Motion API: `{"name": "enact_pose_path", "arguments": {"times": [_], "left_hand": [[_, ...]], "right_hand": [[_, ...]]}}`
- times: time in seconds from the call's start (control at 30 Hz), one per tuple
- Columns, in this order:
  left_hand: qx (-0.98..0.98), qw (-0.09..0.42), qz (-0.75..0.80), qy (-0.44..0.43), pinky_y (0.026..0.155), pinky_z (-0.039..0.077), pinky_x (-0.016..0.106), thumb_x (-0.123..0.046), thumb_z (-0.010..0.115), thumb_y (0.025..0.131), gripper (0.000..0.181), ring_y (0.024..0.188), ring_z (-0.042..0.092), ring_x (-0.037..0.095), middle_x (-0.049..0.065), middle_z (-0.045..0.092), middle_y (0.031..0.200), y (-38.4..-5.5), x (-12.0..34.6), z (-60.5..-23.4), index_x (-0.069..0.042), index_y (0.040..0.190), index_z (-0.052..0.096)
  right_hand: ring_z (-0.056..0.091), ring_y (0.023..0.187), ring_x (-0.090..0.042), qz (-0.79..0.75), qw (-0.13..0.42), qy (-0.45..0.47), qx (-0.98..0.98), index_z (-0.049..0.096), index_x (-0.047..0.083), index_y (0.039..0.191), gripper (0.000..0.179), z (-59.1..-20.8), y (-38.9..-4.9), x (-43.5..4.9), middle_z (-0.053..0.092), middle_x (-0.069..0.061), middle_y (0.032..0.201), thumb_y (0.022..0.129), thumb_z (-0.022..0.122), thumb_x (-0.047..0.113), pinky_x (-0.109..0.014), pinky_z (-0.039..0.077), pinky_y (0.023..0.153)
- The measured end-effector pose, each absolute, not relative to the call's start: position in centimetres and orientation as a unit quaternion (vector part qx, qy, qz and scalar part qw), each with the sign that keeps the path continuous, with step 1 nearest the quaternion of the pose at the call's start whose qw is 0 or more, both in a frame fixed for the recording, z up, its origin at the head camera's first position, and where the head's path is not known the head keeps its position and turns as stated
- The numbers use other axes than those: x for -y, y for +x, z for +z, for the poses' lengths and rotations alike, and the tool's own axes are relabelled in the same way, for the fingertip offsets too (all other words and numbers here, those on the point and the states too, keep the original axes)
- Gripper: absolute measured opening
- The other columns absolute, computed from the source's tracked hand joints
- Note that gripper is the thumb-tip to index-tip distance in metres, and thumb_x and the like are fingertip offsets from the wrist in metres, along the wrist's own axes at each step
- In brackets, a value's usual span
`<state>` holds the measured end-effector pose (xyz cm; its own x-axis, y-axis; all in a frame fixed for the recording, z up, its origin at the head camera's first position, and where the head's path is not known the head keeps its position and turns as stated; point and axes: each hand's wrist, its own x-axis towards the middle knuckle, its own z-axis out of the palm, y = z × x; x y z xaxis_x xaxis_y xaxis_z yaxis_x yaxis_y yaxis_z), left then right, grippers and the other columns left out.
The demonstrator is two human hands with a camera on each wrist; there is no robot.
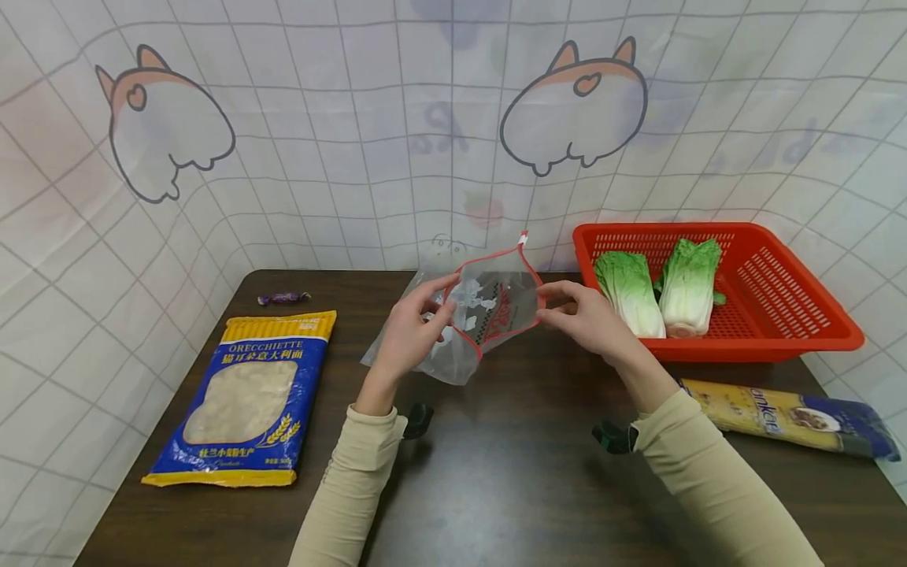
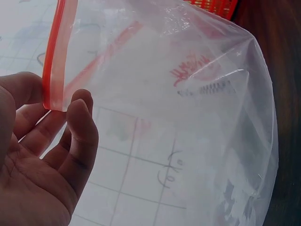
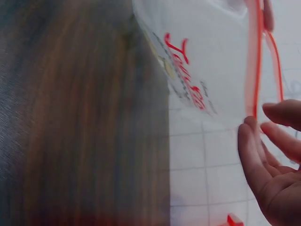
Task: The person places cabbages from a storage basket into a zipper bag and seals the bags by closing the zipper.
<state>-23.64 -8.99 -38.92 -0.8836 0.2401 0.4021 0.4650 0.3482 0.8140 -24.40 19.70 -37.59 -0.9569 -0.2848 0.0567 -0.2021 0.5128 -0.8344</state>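
A clear plastic zip bag (image 1: 449, 366) with red zipper strips and red printing is held up over the table, its mouth spread apart towards the head camera. My left hand (image 1: 413, 331) pinches the left side of the mouth; in the left wrist view its thumb and fingers lie on either side of the red strip (image 2: 54, 56). On the opposite side, my right hand (image 1: 584, 315) pinches the rim between thumb and fingers. The right wrist view shows the red strip (image 3: 254, 61) ending at those fingertips. A small slider (image 1: 523, 238) sits at the mouth's upper corner.
A blue and yellow orecchiette pasta bag (image 1: 241, 402) lies left, with a purple wrapped candy (image 1: 283, 298) behind it. At the right, a red plastic basket (image 1: 786, 315) holds two cabbages (image 1: 687, 291). A long pasta pack (image 1: 786, 417) lies before it. A patterned cloth hangs behind the table.
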Motion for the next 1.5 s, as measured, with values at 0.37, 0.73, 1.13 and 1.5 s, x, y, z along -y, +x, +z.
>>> {"name": "enact_pose_path", "arguments": {"times": [0.37,0.73,1.13,1.5], "left_hand": [[0.805,0.085,-0.551,-0.203,0.05,0.048,0.03,-0.016,0.061,0.098,0.039,0.056,0.056,0.021,0.008,0.065,0.081,-24.0,9.3,-39.2,-0.02,0.137,0.059],[0.798,0.056,-0.567,-0.197,0.053,0.047,0.03,-0.008,0.057,0.099,0.04,0.063,0.055,0.045,0.026,0.063,0.096,-23.1,9.6,-38.1,-0.005,0.139,0.055],[0.8,0.05,-0.566,-0.194,0.054,0.046,0.027,-0.008,0.057,0.099,0.039,0.062,0.055,0.036,0.024,0.065,0.094,-21.4,9.2,-36.4,-0.005,0.138,0.056],[0.796,0.055,-0.572,-0.192,0.055,0.048,0.025,-0.006,0.057,0.098,0.039,0.062,0.055,0.016,0.022,0.066,0.106,-21.5,9.0,-36.5,-0.005,0.137,0.057]], "right_hand": [[0.068,0.1,-0.031,-0.461,0.061,-0.127,-0.876,0.057,0.003,0.132,0.039,-35.3,-24.8,-21.8,0.061,-0.018,0.124,0.097,0.062,0.022,-0.046,0.051,0.092],[0.059,0.109,-0.013,-0.513,0.05,0.001,-0.857,0.039,-0.001,0.147,0.06,-34.1,-27.8,-28.6,0.044,-0.02,0.141,0.101,0.051,0.037,-0.038,0.044,0.103],[0.051,0.121,-0.021,-0.467,0.073,0.043,-0.88,0.028,-0.002,0.152,0.071,-34.0,-29.0,-34.6,0.031,-0.028,0.152,0.101,0.045,0.044,-0.047,0.038,0.107],[0.028,0.137,-0.049,-0.444,0.073,0.12,-0.885,0.018,-0.003,0.154,0.088,-34.7,-29.8,-38.5,0.02,-0.034,0.153,0.096,0.043,0.058,-0.059,0.029,0.109]]}}
